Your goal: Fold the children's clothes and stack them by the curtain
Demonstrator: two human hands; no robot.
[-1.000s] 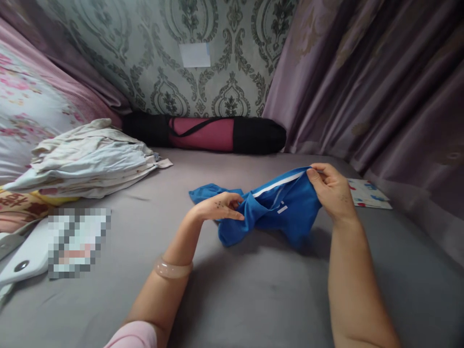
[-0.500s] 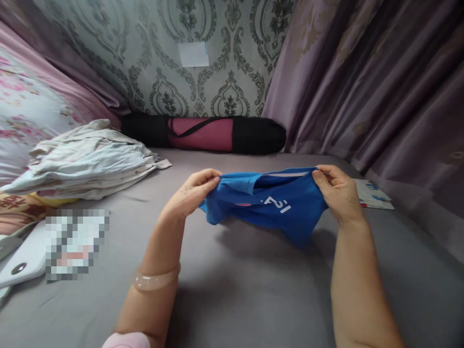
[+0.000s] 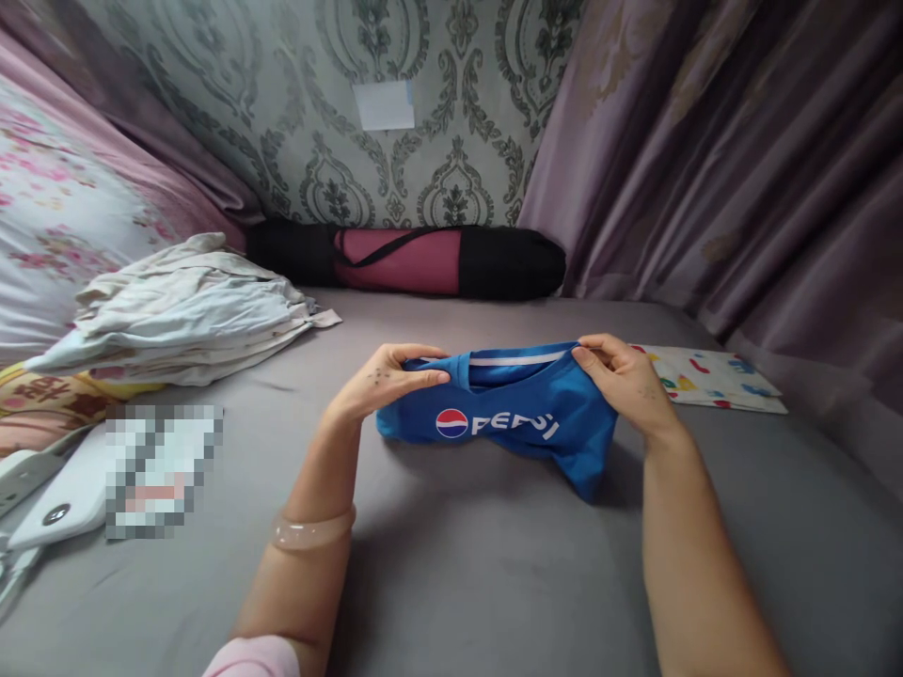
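1. Blue fabric shirt (image 3: 504,400), white lettering and round red-white-blue emblem on its front. One, held partly bunched between two hands above the middle of the grey cloth-covered surface (image 3: 486,564), well short of the far edge; whether its lowest fold touches down, cannot tell.
2. Handling, as judged: light, soft, limp; not fragile, little risk of slipping; sags wherever unsupported.
3. Bare left hand (image 3: 395,378): thumb and fingers pinched narrowly on the gathered upper left part.
4. Bare right hand (image 3: 625,381): thumb and fingertips pinching the upper right corner, beside the white-banded neckline.
5. Holds, as judged: shoulder seams best; the neckline may stretch.
6. Nearby: flat white item with coloured figures (image 3: 720,376), toward the right edge; long black-and-maroon tubular bag (image 3: 402,261), along the far edge; pale cloth pile (image 3: 190,310), toward the far left corner.
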